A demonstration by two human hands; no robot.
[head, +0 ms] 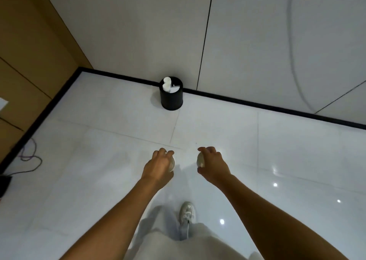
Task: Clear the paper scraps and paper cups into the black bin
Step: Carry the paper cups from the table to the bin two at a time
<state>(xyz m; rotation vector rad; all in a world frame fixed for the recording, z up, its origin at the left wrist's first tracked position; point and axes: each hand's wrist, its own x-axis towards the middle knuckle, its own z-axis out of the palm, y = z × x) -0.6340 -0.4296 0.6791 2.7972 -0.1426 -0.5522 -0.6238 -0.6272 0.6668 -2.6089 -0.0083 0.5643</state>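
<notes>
- Best done by carrying both loads right up to the black bin (pixel 171 98) and releasing directly above its open top, not tossing from afar.
- Left hand (pixel 159 165), well short of the bin, curled around a pale rounded item (pixel 172 164); probably a paper cup or balled scrap, hard to tell which.
- Right hand (pixel 213 163), likewise well short of the bin, curled around a similar pale item (pixel 200 159).
- Bin: small, black, round, upright on the glossy white floor (pixel 277 160), against the dark skirting.
- Inside the bin: white paper cups (pixel 166 84) poking above the rim, with flat paper (pixel 175 88) beside them.
</notes>
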